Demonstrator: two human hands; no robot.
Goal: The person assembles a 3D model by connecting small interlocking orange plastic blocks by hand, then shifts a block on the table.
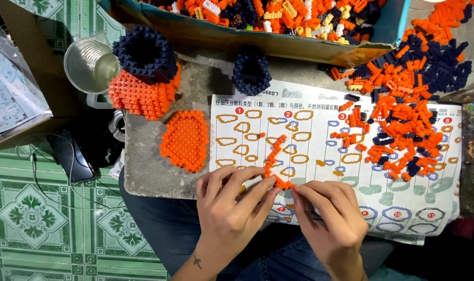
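My left hand (232, 200) and my right hand (331, 213) meet at the near edge of a printed instruction sheet (320, 171). Together they pinch the lower end of a thin curved chain of small orange bricks (274, 161) that rises up the sheet. The left fingers hold its near end from the left, and the right fingertips touch it from the right. A flat orange brick panel (186, 139) lies just left of the sheet. Further back stands a dark blue and orange brick build (143, 75) and a small dark blue brick ring (251, 73).
A loose pile of orange and dark blue bricks (403, 119) covers the sheet's right side. A cardboard box of mixed bricks (278, 21) sits at the back. A clear plastic cup (90, 65) and a black phone (70, 156) lie at left, above green patterned floor tiles (34, 218).
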